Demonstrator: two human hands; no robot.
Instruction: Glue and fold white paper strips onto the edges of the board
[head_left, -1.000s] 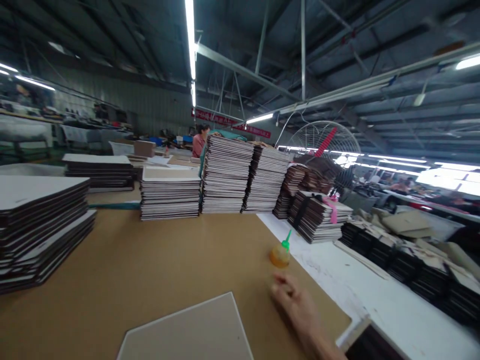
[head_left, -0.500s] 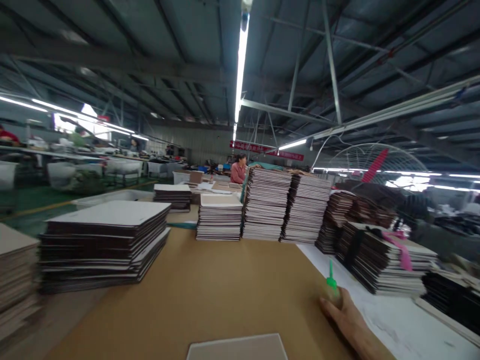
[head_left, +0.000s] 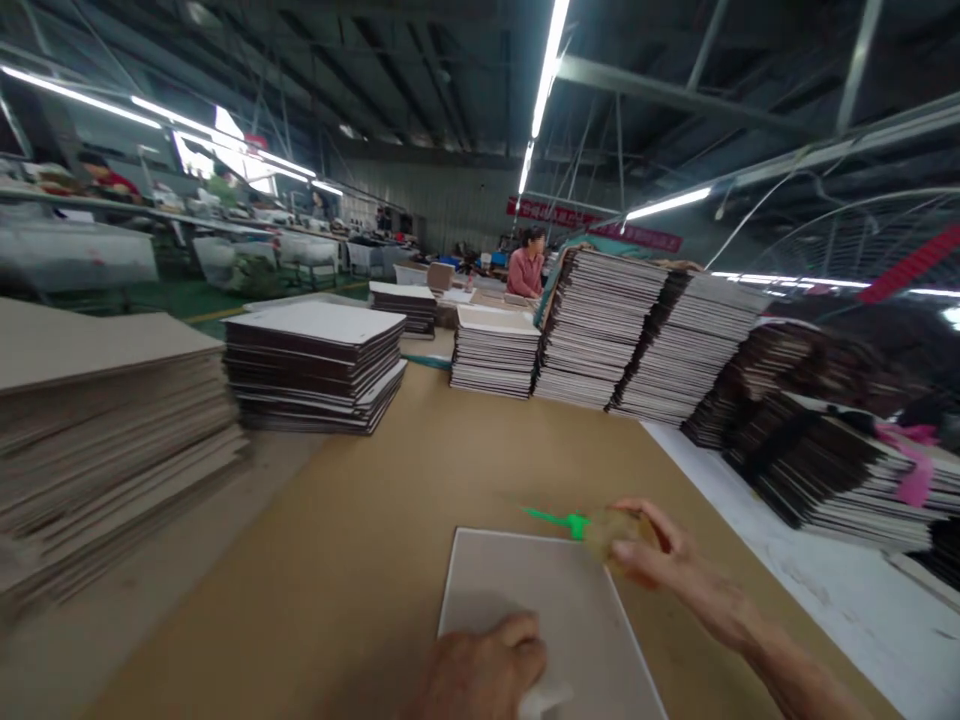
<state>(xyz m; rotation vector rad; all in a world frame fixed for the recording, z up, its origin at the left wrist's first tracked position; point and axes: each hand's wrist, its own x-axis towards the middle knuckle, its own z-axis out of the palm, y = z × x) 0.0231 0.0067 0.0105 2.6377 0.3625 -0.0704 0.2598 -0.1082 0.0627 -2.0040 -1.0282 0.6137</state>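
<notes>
Brown table (head_left: 390, 500): two hands, one glue bottle (head_left: 611, 530), one board (head_left: 540, 610).

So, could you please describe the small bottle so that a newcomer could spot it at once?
Start at the brown table ringed with tall stacks of boards. Near its front edge lies a single grey board under the left hand. The bottle is in the right hand over that board's far right corner: amber, tipped sideways, with the scene's only bright green nozzle.

Left hand (head_left: 484, 672) low at frame bottom, knuckles up, fingers curled, pressed flat. Right hand (head_left: 656, 555) extended forward, fingers closed in grip, forearm angled from lower right.
</notes>
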